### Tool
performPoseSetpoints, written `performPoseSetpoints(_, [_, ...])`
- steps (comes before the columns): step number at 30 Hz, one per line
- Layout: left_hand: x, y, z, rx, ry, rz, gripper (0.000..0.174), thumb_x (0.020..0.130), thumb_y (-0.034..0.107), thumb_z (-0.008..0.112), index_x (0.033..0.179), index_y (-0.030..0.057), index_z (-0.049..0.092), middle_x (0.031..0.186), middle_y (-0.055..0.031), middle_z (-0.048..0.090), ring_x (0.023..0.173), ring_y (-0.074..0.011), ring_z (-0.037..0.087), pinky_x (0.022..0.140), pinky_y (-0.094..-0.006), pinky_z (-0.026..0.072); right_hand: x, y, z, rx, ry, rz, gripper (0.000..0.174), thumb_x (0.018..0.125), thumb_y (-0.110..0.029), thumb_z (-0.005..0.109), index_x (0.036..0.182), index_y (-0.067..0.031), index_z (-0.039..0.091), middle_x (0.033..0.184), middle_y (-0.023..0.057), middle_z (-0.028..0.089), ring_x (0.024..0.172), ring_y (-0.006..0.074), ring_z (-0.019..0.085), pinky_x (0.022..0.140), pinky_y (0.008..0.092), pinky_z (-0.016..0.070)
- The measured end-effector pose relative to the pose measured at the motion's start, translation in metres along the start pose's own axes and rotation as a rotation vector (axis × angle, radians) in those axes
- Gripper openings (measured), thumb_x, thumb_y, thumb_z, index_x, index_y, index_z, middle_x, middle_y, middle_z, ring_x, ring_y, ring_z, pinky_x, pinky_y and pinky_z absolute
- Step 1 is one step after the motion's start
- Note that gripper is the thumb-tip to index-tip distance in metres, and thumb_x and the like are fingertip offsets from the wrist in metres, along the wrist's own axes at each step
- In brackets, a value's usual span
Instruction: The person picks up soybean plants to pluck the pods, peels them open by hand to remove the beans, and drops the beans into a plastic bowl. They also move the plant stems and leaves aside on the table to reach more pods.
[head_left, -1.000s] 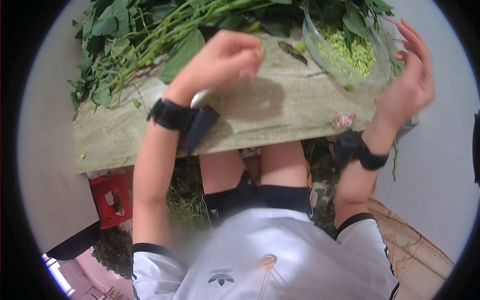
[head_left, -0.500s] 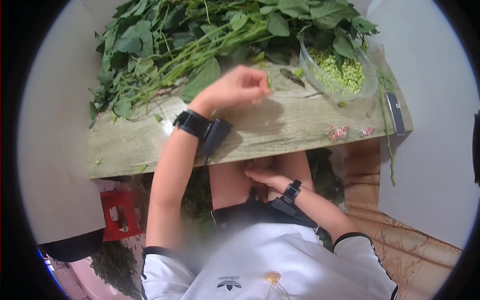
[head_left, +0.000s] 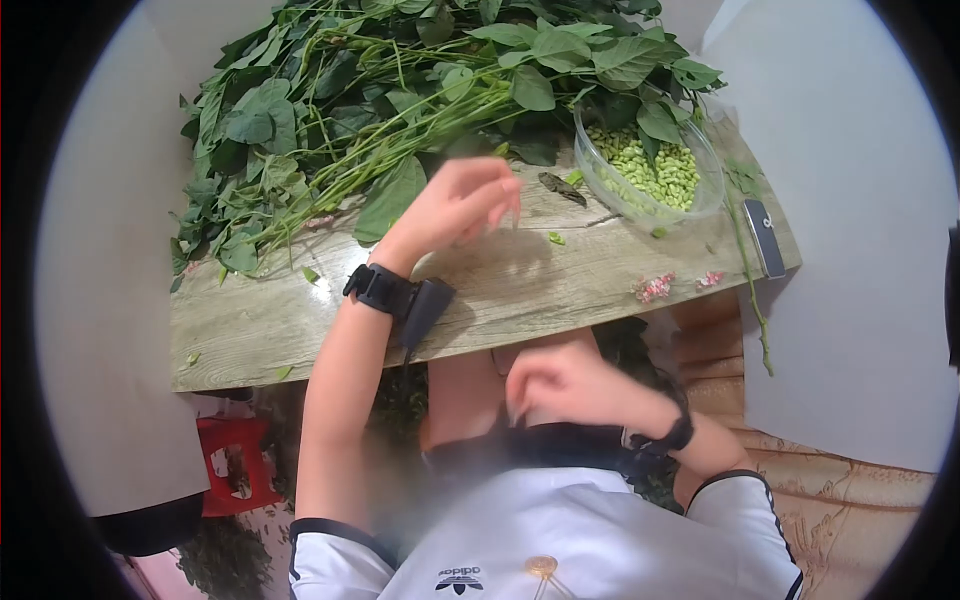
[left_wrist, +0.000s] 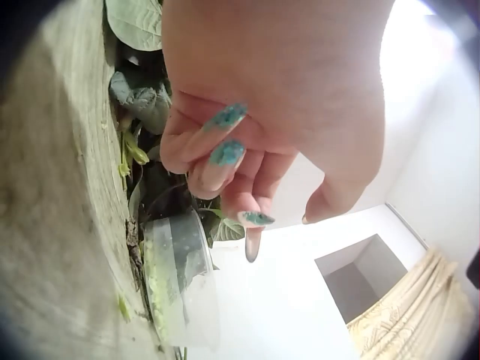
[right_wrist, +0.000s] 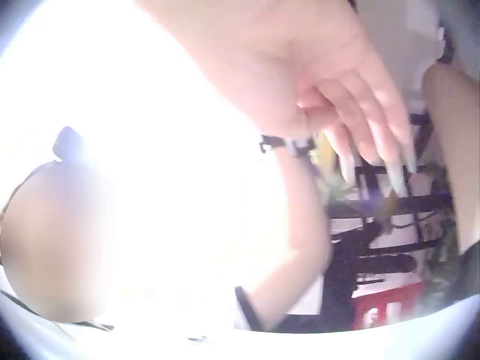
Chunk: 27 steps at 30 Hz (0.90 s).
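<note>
Hanging over the wooden table [head_left: 520, 285], the left hand [head_left: 455, 205] is lifted a little. Its wrist is bent and its fingers [left_wrist: 221, 154] droop down, softly curled. It holds nothing. The nails are painted blue-green, and a black strap [head_left: 385, 288] goes round the wrist. The arm comes up from below the table edge and leans toward the big pile of leafy stalks [head_left: 350, 100]. That pile lies just beside the hand, at the back of the table. A small green bit [head_left: 556, 238] lies on the wood near the fingertips, not touching them. A dark pod [head_left: 562, 188] lies a little farther back, next to the glass bowl [head_left: 592, 185]. The bowl holds shelled green beans [head_left: 655, 170], and leaves hang over its far rim.

The right hand [head_left: 560, 385] is down low, below the table edge, over the person's lap. Its arm is bent sharply, with the elbow out to the right. Seen from the wrist, its long fingers [right_wrist: 375, 142] hang loose and a little bent, and nothing shows in them.

The right wrist view is very bright and blurry, so small things there cannot be made out. From the head view the right hand looks fuzzy too. The left wrist view shows the bowl only as a thin slice from the side. The leafy pile is cut off at the top. A dark flat thing [head_left: 762, 235] lies at the right edge of the table, and I cannot tell what it is. Some pink bits [head_left: 652, 288] lie near the front edge.
</note>
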<state>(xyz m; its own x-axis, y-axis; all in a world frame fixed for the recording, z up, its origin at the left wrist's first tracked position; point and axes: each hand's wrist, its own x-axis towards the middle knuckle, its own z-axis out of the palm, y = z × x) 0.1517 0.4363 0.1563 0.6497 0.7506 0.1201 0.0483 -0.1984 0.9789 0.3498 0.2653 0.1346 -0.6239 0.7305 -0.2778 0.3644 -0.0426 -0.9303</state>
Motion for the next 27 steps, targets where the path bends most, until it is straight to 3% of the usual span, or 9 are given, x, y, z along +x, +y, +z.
performPoseSetpoints(2, [0.0,-0.005,0.002,-0.015,0.077,0.07,0.028,0.1,0.027,0.055,0.088,0.0033,0.063,0.062,0.0051,0.052,0.048,-0.0016,0.045,0.044,-0.0174,0.0319,-0.005,-0.018,-0.031,0.065,0.25,-0.11,0.019,0.093,-0.004,0.049,0.106,0.003,0.061,0.115,0.0148,0.067,0.108,0.0248,0.066,0.093,0.0345,0.0515])
performPoseSetpoints(3, [0.001,-0.005,0.002,-0.038,0.122,0.1,0.029,0.099,0.03,0.057,0.089,0.0037,0.063,0.062,0.0058,0.05,0.048,-0.0016,0.043,0.044,-0.0186,0.0306,0.008,-0.023,-0.046,0.046,0.251,-0.123,0.019,0.093,-0.004,0.049,0.106,0.003,0.061,0.115,0.0148,0.067,0.108,0.0248,0.066,0.093,0.0345,0.0515])
performPoseSetpoints(5, [0.002,-0.005,0.0,-0.082,0.158,0.132,0.028,0.099,0.03,0.058,0.092,0.0041,0.063,0.062,0.0062,0.05,0.049,-0.0015,0.042,0.044,-0.0198,0.0301,0.035,-0.016,-0.068,-0.641,0.597,-0.517,0.032,0.099,-0.017,0.05,0.125,0.0009,0.056,0.133,0.0198,0.058,0.124,0.0342,0.056,0.105,0.043,0.0435])
performPoseSetpoints(8, [0.003,-0.011,0.001,-0.051,0.131,0.082,0.025,0.099,0.028,0.06,0.092,0.0042,0.062,0.062,0.0055,0.051,0.049,-0.0018,0.044,0.044,-0.0202,0.0319,0.051,0.022,-0.09,-1.117,0.408,-0.341,0.052,0.1,-0.03,0.053,0.142,0.0006,0.045,0.151,0.0225,0.04,0.141,0.0368,0.037,0.116,0.047,0.0311])
performPoseSetpoints(12, [0.004,-0.011,-0.001,-0.051,0.075,0.023,0.023,0.099,0.026,0.06,0.094,0.0041,0.061,0.063,0.0049,0.052,0.049,-0.002,0.045,0.044,-0.0202,0.0333,-0.019,0.016,-0.091,-1.101,0.383,-0.189,0.062,0.097,-0.039,0.058,0.143,0.0003,0.045,0.144,0.0215,0.048,0.137,0.0382,0.042,0.115,0.048,0.0323])
performPoseSetpoints(14, [0.002,-0.004,-0.001,-0.016,0.107,-0.028,0.021,0.1,0.023,0.057,0.097,0.0025,0.061,0.063,0.0057,0.051,0.049,-0.0022,0.045,0.046,-0.0179,0.0327,-0.062,-0.001,-0.082,-1.085,0.461,-0.121,0.048,0.094,-0.032,0.064,0.13,-0.0008,0.058,0.133,0.019,0.059,0.131,0.0364,0.049,0.111,0.0468,0.0379])
performPoseSetpoints(17, [0.003,-0.007,0.0,-0.084,0.103,-0.024,0.021,0.1,0.022,0.057,0.098,0.0022,0.061,0.064,0.0051,0.052,0.048,-0.0021,0.044,0.044,-0.0184,0.0319,-0.1,0.006,-0.087,-1.191,0.661,-0.342,0.032,0.089,-0.022,0.067,0.115,-0.0033,0.068,0.113,0.0136,0.068,0.111,0.0319,0.061,0.101,0.0448,0.045])
performPoseSetpoints(20, [0.004,-0.01,0.001,-0.081,0.117,-0.008,0.021,0.099,0.025,0.06,0.098,0.0042,0.06,0.067,0.0031,0.055,0.048,-0.0022,0.043,0.042,-0.0201,0.031,-0.092,0.0,-0.093,-1.074,0.788,-0.349,0.019,0.086,-0.016,0.069,0.103,-0.0075,0.072,0.101,0.0092,0.07,0.099,0.0302,0.064,0.094,0.0433,0.0481])
performPoseSetpoints(27, [0.006,-0.016,0.001,-0.104,0.143,0.032,0.021,0.098,0.024,0.061,0.104,0.0038,0.059,0.07,0.0014,0.058,0.05,-0.0031,0.045,0.042,-0.0215,0.0336,-0.006,-0.114,-0.114,-1.456,0.83,-0.369,0.035,0.091,-0.02,0.065,0.12,-0.0023,0.061,0.089,0.0131,0.067,0.086,0.0297,0.062,0.094,0.0404,0.0459])
